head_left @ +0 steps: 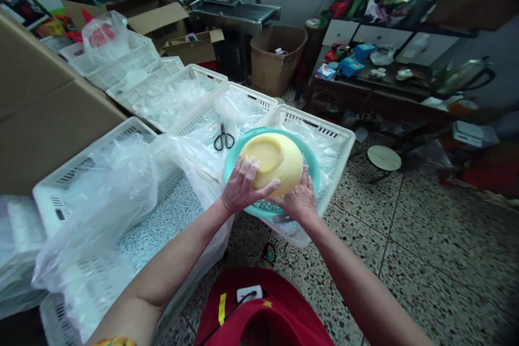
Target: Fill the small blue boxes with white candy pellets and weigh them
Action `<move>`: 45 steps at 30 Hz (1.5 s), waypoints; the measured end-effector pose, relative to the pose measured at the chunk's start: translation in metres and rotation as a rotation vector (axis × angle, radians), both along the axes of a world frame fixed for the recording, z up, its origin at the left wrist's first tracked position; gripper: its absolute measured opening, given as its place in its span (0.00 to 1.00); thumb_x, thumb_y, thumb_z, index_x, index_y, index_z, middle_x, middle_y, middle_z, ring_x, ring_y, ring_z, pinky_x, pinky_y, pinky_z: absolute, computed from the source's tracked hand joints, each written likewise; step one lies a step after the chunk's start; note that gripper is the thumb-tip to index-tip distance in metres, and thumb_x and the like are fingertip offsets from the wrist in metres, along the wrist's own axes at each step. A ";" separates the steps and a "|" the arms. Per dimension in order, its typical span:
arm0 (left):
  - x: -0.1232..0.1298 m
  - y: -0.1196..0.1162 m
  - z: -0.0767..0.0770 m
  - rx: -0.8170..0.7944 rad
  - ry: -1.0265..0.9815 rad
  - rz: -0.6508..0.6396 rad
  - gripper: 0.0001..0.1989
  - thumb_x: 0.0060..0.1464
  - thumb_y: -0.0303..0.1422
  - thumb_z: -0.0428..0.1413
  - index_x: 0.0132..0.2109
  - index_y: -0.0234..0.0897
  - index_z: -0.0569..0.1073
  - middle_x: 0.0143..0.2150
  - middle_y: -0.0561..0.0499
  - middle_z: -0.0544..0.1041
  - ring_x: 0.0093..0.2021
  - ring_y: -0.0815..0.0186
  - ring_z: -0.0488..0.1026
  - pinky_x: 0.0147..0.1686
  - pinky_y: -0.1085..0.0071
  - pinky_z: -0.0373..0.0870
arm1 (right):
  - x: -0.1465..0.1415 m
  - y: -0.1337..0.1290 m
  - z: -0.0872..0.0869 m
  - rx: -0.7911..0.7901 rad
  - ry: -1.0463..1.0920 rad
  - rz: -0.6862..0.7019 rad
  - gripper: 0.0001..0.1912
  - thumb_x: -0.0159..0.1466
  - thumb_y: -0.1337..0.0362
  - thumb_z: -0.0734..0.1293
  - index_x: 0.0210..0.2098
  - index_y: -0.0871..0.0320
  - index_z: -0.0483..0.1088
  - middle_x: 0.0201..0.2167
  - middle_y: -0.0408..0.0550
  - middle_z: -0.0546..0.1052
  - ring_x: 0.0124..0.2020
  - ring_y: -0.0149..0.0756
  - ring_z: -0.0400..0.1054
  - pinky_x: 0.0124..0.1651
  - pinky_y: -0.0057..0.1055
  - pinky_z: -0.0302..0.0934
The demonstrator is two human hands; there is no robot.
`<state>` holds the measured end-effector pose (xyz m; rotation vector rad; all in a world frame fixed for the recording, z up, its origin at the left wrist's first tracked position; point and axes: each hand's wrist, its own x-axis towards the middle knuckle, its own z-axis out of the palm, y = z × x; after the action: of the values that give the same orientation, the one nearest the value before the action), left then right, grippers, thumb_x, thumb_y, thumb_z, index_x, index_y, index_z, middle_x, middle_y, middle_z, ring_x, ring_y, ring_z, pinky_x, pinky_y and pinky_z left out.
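A yellow bowl (288, 158) is tipped over, its round base turned up towards me. My left hand (242, 186) grips the bowl from the left, fingers against its outside near the base. On the lower right side, my right hand (300, 199) holds the bowl near its rim; some of its fingers are hidden. Underneath is a teal basin (231, 166) with small pale beads (265, 205) in it. The basin rests on a white plastic crate (340, 146) lined with clear plastic. Black-handled scissors (224, 139) lie on the plastic left of the basin.
Several white crates (198, 72) with clear plastic bags run back to the left. A nearer crate holds many pale beads (162, 221). Cardboard boxes (278, 59) stand behind. To the right are a small round stool (384, 157) and a cluttered dark table (365, 89).
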<state>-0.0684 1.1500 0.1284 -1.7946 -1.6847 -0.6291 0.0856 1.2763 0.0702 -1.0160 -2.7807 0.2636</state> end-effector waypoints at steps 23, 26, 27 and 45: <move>-0.064 -0.310 -0.142 -0.906 -0.930 1.358 0.38 0.40 0.37 0.58 0.61 0.41 0.59 0.52 0.35 0.61 0.52 0.43 0.60 0.40 0.56 0.65 | -0.036 -0.030 0.010 0.003 0.002 -0.002 0.54 0.54 0.35 0.59 0.68 0.57 0.36 0.68 0.59 0.43 0.65 0.67 0.42 0.61 0.62 0.47; -0.082 -0.267 -0.137 -0.773 -1.119 1.321 0.36 0.43 0.40 0.57 0.60 0.43 0.58 0.49 0.38 0.65 0.48 0.47 0.66 0.40 0.58 0.65 | -0.037 -0.026 0.010 -0.009 0.008 -0.010 0.52 0.55 0.36 0.59 0.68 0.55 0.37 0.68 0.57 0.43 0.65 0.67 0.42 0.61 0.63 0.47; -0.095 -0.254 -0.136 -0.722 -1.122 1.317 0.35 0.45 0.40 0.56 0.61 0.42 0.58 0.48 0.38 0.66 0.48 0.48 0.67 0.41 0.58 0.65 | -0.037 -0.024 0.009 -0.011 0.007 -0.011 0.51 0.55 0.36 0.58 0.68 0.56 0.38 0.68 0.57 0.43 0.65 0.66 0.41 0.61 0.63 0.47; -0.164 -0.205 -0.207 -0.709 -1.231 0.725 0.37 0.35 0.34 0.59 0.57 0.38 0.62 0.51 0.45 0.67 0.53 0.52 0.64 0.50 0.58 0.64 | -0.035 -0.013 -0.005 0.063 -0.153 -0.020 0.46 0.61 0.41 0.57 0.67 0.64 0.40 0.68 0.59 0.42 0.67 0.59 0.38 0.62 0.53 0.45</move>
<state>-0.2326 0.9445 -0.0783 -0.8841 -3.4823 -0.9279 0.0509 1.2632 0.0647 -1.0920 -2.8913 0.0991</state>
